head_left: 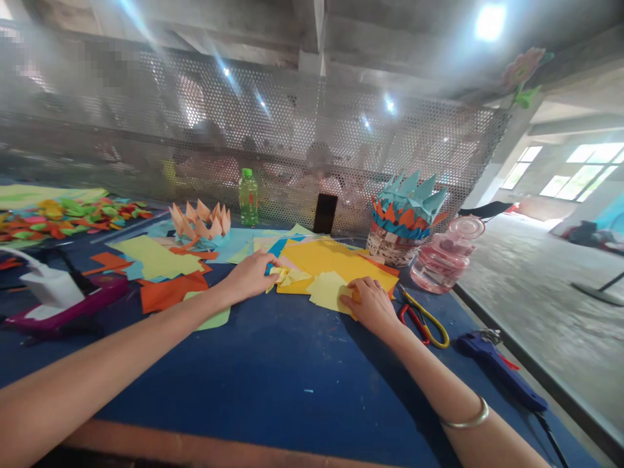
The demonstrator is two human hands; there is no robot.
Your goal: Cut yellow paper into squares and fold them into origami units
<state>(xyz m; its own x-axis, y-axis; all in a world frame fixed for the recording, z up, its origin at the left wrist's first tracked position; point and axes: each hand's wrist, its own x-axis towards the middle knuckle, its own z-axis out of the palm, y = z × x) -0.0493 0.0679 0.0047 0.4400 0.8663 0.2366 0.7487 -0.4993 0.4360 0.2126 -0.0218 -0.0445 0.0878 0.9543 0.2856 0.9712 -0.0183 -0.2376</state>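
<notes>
1. On my feed, the left hand [254,273] reaches in to the middle of the blue table [287,383], thumb and fingers closed on a small folded pale yellow paper [291,277].
2. That folded piece lies over the near left part of a large deep-yellow sheet [324,255], a strip of blue showing just behind the fingers.
3. The right hand [374,304] sits palm down with bent fingers at the right edge of some pale yellow sheets [327,290]; I cannot tell whether it pinches them or only presses on them.
4. I see a metal bangle [468,419] on the right forearm.
5. Just right of that hand lie scissors [441,333] with red and yellow handles, and farther right a blue glue gun [509,376].
6. Behind, at the right, a pink bottle [441,263] stands beside a woven basket [387,246] topped with orange and blue pointed paper.
7. Toward the left I make out orange paper [168,296], a peach pointed paper ring [201,224] and, standing behind them, a green bottle [248,201].
8. A black upright slab [325,213] stands behind the deep-yellow sheet, near the mesh panel [292,110].
</notes>
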